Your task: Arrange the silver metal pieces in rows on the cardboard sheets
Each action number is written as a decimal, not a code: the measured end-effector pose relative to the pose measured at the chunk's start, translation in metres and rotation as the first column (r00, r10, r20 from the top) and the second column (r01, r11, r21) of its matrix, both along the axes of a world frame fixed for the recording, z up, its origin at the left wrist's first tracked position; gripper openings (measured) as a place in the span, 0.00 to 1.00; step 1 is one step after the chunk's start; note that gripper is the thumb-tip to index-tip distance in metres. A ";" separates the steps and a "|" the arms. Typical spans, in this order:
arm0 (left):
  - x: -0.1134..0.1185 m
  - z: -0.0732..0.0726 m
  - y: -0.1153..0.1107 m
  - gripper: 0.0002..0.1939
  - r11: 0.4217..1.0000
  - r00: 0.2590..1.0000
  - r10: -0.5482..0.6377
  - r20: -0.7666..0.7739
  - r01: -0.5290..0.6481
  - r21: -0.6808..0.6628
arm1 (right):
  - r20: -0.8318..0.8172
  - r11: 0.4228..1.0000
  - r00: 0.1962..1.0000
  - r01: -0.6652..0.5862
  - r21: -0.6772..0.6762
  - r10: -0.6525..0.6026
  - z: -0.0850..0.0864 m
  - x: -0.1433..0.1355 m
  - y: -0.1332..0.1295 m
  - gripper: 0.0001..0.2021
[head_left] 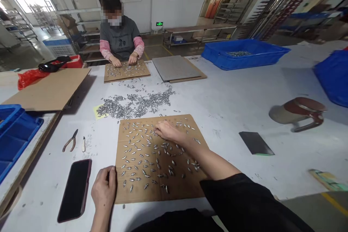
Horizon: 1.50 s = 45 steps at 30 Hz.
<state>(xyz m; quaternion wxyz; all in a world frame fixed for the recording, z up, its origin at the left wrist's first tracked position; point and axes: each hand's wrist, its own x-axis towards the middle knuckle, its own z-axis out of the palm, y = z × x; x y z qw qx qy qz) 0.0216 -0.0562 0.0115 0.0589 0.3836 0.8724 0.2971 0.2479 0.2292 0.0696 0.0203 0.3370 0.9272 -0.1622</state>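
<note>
In front of me lies a brown cardboard sheet (160,195) strewn with small silvery spindle-shaped metal pieces (141,162), laid out roughly in rows on its left part. My right hand (165,130) reaches over the upper middle of the sheet, fingers pinched together and pointing down among the pieces; what they hold, if anything, is too small to make out. Against the sheet's left edge rests my left hand (103,185), its fingers curled and the thumb beside them; the inside of that hand is hidden. Beyond the sheet spreads a loose pile of the same metal pieces (116,108).
Left of me are a black phone (74,190), pliers (71,141) and a small knife (83,145). A mug (297,111) and a dark flat plate (256,143) are on the right, a blue tray (225,61) behind. Opposite, a co-worker (121,40) handles pieces on another cardboard.
</note>
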 end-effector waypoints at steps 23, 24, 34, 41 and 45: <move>0.002 0.003 -0.001 0.12 0.999 0.999 -0.030 -0.027 0.031 0.028 | 0.139 0.984 0.976 -0.174 0.034 0.168 0.005 -0.006 -0.024 0.11; 0.002 0.003 -0.001 0.12 0.999 0.999 -0.026 -0.026 0.027 0.026 | 0.117 0.984 0.978 -0.177 0.015 0.174 0.005 -0.003 -0.023 0.10; 0.001 0.004 0.001 0.11 1.000 1.000 0.008 -0.026 -0.007 0.009 | 0.005 0.999 1.000 0.025 0.044 -0.025 0.003 0.033 -0.007 0.12; 0.002 0.005 0.001 0.12 1.000 0.999 -0.014 -0.039 0.014 0.008 | 0.124 0.984 0.979 0.152 0.089 -0.162 -0.007 0.011 -0.016 0.14; 0.002 0.004 0.000 0.12 1.000 0.999 -0.015 -0.045 0.015 0.013 | 0.152 0.981 0.970 0.183 0.066 -0.191 -0.004 0.005 -0.014 0.15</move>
